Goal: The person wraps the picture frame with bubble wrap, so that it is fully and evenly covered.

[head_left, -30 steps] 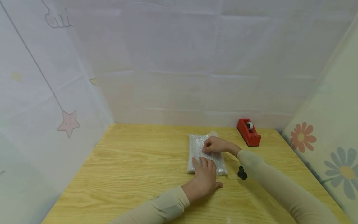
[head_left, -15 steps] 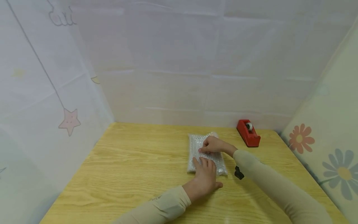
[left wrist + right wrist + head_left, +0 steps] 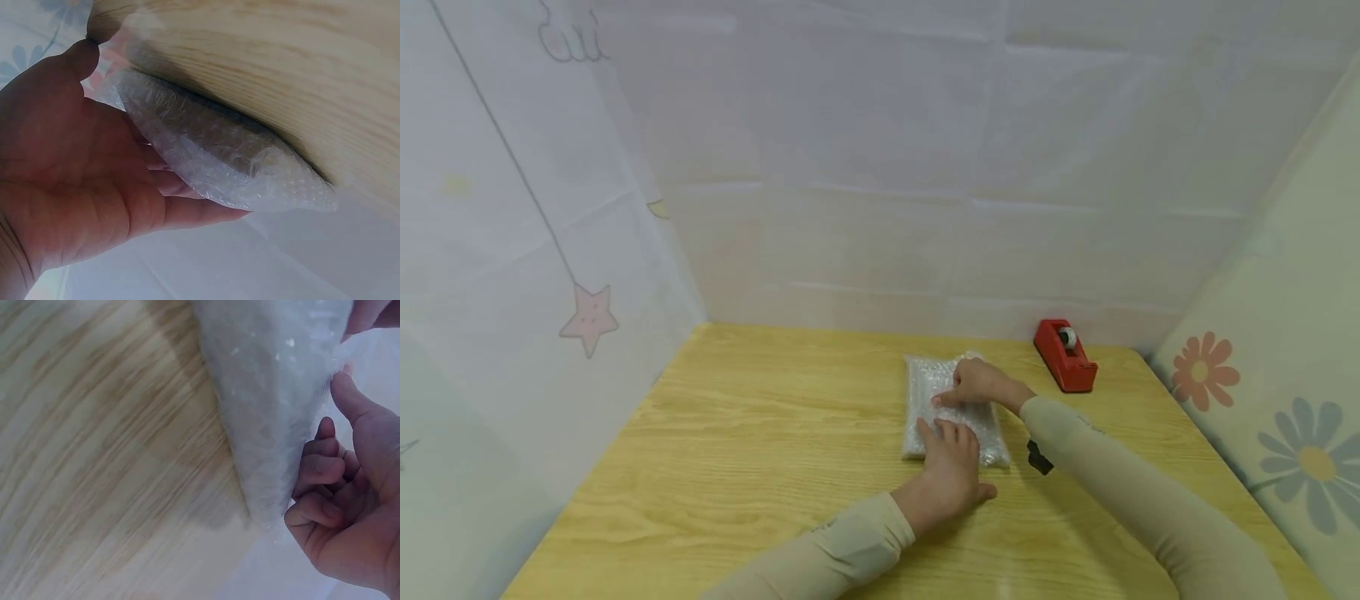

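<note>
A flat parcel in clear bubble wrap (image 3: 923, 387) lies on the table; what is inside is hard to make out. The left hand (image 3: 951, 471) rests its outstretched fingers on the parcel's near part, thumb out to the right. In the left wrist view, that hand (image 3: 94, 169) shows a bare palm beside the bubble wrap (image 3: 219, 150). The right hand (image 3: 981, 382) presses its straight thumb on the middle of the parcel, the other fingers curled. The right wrist view has these curled fingers (image 3: 319, 469) against the parcel's side (image 3: 269, 406), holding nothing visible.
A red tape dispenser (image 3: 1066, 358) with a white roll stands at the back right of the wood-grain table (image 3: 760, 433). A small black object (image 3: 1039, 457) shows by the right sleeve. Pale printed sheets (image 3: 850, 167) enclose the back and sides.
The right hand has slid slightly left over the parcel. Its thumb, earlier close to the index finger, now stands out from the curled fingers. The left hand stays in place.
</note>
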`<state>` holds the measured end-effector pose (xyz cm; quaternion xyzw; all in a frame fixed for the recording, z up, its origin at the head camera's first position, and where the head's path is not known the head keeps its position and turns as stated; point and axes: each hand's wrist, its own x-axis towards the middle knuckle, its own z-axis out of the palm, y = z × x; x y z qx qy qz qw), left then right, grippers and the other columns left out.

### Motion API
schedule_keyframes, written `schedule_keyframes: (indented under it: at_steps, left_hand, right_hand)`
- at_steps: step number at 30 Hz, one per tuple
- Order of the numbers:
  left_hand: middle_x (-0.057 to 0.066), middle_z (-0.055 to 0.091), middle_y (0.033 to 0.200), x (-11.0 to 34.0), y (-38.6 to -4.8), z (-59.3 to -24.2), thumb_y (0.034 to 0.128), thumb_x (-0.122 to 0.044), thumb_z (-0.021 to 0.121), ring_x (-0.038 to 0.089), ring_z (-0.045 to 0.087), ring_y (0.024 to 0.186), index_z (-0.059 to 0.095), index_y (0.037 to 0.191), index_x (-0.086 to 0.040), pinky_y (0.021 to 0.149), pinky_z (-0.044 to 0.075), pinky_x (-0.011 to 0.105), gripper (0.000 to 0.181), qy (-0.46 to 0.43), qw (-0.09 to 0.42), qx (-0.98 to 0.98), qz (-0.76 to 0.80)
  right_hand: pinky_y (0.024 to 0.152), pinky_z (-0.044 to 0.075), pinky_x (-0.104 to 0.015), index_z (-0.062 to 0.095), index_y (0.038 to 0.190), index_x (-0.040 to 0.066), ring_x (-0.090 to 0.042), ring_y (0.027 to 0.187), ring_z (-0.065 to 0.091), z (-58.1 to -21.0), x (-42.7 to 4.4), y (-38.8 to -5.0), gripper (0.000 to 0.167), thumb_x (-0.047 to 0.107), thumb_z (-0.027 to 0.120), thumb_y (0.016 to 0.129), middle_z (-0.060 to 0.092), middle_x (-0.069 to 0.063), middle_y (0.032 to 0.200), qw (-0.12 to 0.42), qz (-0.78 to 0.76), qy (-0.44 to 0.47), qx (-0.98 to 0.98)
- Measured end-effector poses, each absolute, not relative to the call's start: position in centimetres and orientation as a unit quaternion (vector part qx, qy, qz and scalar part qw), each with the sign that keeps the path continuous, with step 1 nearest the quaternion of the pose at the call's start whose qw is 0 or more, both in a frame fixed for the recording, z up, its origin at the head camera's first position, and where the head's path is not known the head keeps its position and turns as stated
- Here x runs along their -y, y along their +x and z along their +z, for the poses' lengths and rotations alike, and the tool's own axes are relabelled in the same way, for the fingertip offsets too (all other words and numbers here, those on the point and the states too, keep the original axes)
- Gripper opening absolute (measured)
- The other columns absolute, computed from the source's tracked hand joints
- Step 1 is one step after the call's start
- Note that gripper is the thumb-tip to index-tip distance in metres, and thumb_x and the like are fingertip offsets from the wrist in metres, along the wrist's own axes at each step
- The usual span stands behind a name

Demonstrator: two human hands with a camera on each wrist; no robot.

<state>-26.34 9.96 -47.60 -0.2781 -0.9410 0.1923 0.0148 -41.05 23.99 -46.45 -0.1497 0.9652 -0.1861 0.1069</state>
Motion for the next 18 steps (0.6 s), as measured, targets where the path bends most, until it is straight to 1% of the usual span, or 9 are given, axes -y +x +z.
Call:
schedule_keyframes:
  at_steps: [1,4,6,8,10,12,14,18]
  left_hand:
    - [0.007,0.047,0.148,-10.0,-26.3,-47.6,0.0839,-0.091,0.034,0.034,0.042,0.137,0.046,0.153,-0.020,0.105,0.034,0.064,0.099,-0.278,0.015,0.941,0.192]
    - [0.007,0.048,0.145,-10.0,-26.3,-47.6,0.0828,-0.091,0.035,0.033,0.043,0.136,0.047,0.152,-0.020,0.104,0.036,0.064,0.100,-0.279,0.014,0.942,0.188]
    - [0.007,0.049,0.144,-10.1,-26.3,-47.7,0.0820,-0.092,0.037,0.033,0.044,0.134,0.049,0.151,-0.020,0.104,0.036,0.063,0.100,-0.279,0.013,0.943,0.182]
    - [0.007,0.050,0.142,-10.1,-26.4,-47.8,0.0813,-0.092,0.038,0.033,0.044,0.134,0.050,0.150,-0.020,0.104,0.037,0.063,0.100,-0.277,0.011,0.944,0.178]
    - [0.007,0.050,0.141,-10.1,-26.6,-47.9,0.0807,-0.092,0.039,0.032,0.045,0.133,0.051,0.148,-0.020,0.104,0.037,0.063,0.099,-0.275,0.009,0.945,0.175]
    - [0.007,0.050,0.140,-10.1,-26.8,-48.0,0.0803,-0.092,0.041,0.032,0.045,0.133,0.052,0.147,-0.020,0.104,0.037,0.062,0.099,-0.273,0.008,0.947,0.171]
    - [0.008,0.051,0.139,-9.9,-26.8,-48.0,0.0803,-0.092,0.042,0.033,0.045,0.132,0.053,0.146,-0.019,0.103,0.037,0.062,0.099,-0.275,0.012,0.947,0.164]
    - [0.010,0.052,0.138,-8.8,-27.4,-48.9,0.0804,-0.088,0.050,0.033,0.046,0.130,0.051,0.146,-0.013,0.103,0.037,0.060,0.099,-0.310,0.021,0.944,0.114]
  right_hand:
    - [0.044,0.028,-0.026,0.048,0.051,0.016,-0.008,0.044,0.027,-46.5,-24.2,-41.0,0.059,0.050,0.080,0.086,0.029,0.012,0.043,0.105,-0.187,-0.156,-0.964]
    - [0.046,0.034,-0.025,0.058,0.060,0.012,-0.008,0.045,0.037,-46.5,-24.9,-41.0,0.047,0.041,0.081,0.088,0.044,0.008,0.049,0.111,-0.207,-0.176,-0.956]
    - [0.047,0.039,-0.027,0.063,0.071,0.008,-0.011,0.046,0.044,-46.4,-25.3,-41.1,0.036,0.033,0.082,0.089,0.054,0.001,0.055,0.123,-0.225,-0.180,-0.950]
    - [0.049,0.045,-0.031,0.065,0.085,0.005,-0.015,0.048,0.051,-46.2,-25.5,-41.2,0.029,0.027,0.082,0.090,0.061,-0.006,0.062,0.141,-0.244,-0.173,-0.944]
    - [0.052,0.048,-0.035,0.062,0.093,0.003,-0.018,0.050,0.053,-46.1,-25.6,-41.3,0.027,0.023,0.081,0.091,0.063,-0.010,0.066,0.162,-0.258,-0.161,-0.939]
    - [0.054,0.049,-0.038,0.061,0.099,0.003,-0.021,0.051,0.054,-45.9,-25.4,-41.3,0.027,0.021,0.079,0.092,0.065,-0.012,0.069,0.175,-0.267,-0.153,-0.935]
    - [0.056,0.051,-0.043,0.060,0.102,0.001,-0.024,0.053,0.055,-45.9,-25.5,-41.2,0.025,0.016,0.077,0.093,0.065,-0.014,0.071,0.180,-0.276,-0.153,-0.932]
    - [0.062,0.053,-0.045,0.059,0.115,-0.004,-0.029,0.063,0.062,-46.4,-26.5,-40.4,0.028,0.012,0.072,0.096,0.067,-0.017,0.080,0.174,-0.317,-0.185,-0.914]
